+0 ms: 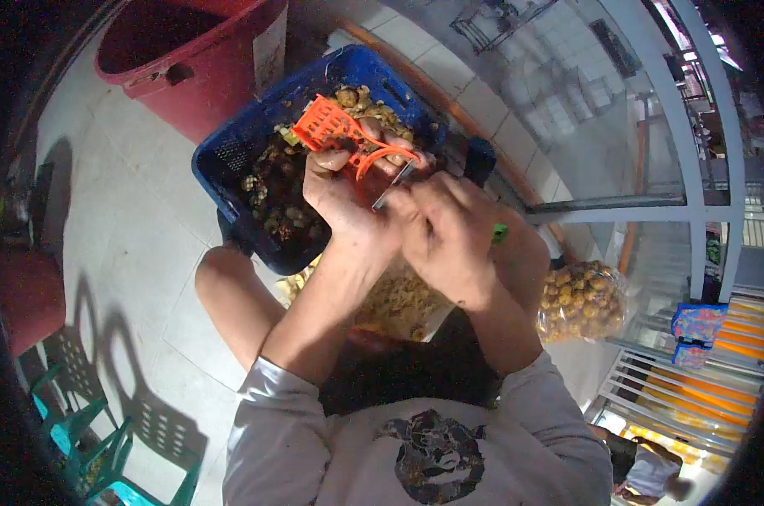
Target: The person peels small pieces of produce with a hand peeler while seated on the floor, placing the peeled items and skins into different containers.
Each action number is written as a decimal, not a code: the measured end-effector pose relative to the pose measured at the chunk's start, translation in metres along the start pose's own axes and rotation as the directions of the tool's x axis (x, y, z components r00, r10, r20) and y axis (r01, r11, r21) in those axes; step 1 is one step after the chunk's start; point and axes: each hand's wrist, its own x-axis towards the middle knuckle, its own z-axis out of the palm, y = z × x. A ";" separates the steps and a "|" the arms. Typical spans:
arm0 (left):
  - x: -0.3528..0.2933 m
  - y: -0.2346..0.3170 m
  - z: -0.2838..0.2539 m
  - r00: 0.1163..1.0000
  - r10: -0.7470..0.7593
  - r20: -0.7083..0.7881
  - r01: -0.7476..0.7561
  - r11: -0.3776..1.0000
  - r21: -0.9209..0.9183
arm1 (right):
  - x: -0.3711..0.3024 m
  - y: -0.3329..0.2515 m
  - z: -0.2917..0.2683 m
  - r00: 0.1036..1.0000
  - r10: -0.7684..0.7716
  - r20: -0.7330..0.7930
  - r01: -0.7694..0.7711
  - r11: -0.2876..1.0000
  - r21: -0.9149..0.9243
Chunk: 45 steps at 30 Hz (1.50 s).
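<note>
An orange plastic peeler (323,124) with a slotted end is gripped in my left hand (346,201), palm turned up and fingers wrapped round it. Its thin metal blade (394,185) points toward my right hand (451,234). The fingers of that hand are curled and pinched at the blade; whether a small scrap is between them I cannot make out. Both hands are over the near side of a blue crate (215,156). Small round brown potatoes (293,223) and paler pieces lie inside the crate.
Pale peelings (399,308) lie between my legs. A clear bag of small yellowish round potatoes (586,297) stands at my right. Beyond the crate is a red bin (200,84). Green plastic chairs (112,455) stand at lower left, a glass door (567,118) at right, another person (649,466) at lower right.
</note>
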 end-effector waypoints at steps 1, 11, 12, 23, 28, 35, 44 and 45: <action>-0.002 0.000 -0.001 1.000 -0.006 0.006 0.006 1.000 -0.003 | 0.001 0.002 -0.002 1.000 0.004 0.002 -0.004 1.000 0.004; -0.003 -0.001 -0.003 1.000 -0.026 0.003 0.026 0.999 -0.039 | 0.008 0.012 -0.008 0.986 0.137 -0.096 -0.145 0.986 -0.086; -0.003 -0.001 -0.003 0.999 -0.032 0.000 0.032 0.998 -0.052 | 0.008 0.013 -0.007 0.979 0.164 -0.117 -0.170 0.985 -0.038; -0.002 -0.001 -0.004 1.000 0.007 0.028 -0.008 0.999 0.038 | 0.005 0.003 -0.006 0.998 0.060 -0.008 -0.060 0.995 -0.077; -0.005 0.000 0.001 0.994 -0.060 0.096 0.055 0.997 0.056 | 0.002 -0.003 -0.005 0.997 0.081 0.005 -0.081 0.996 -0.048; 0.000 0.003 -0.010 0.995 -0.060 0.077 0.054 0.995 0.078 | 0.007 -0.002 -0.006 0.997 0.050 0.059 -0.049 0.998 -0.029; 0.002 0.003 0.006 0.991 -0.008 -0.132 0.033 0.982 0.185 | 0.003 0.008 -0.004 0.972 0.231 -0.043 -0.223 0.964 0.143; 0.003 0.004 0.007 0.989 0.029 -0.145 0.007 0.970 0.245 | 0.002 0.007 -0.004 0.965 0.262 -0.023 -0.256 0.954 0.153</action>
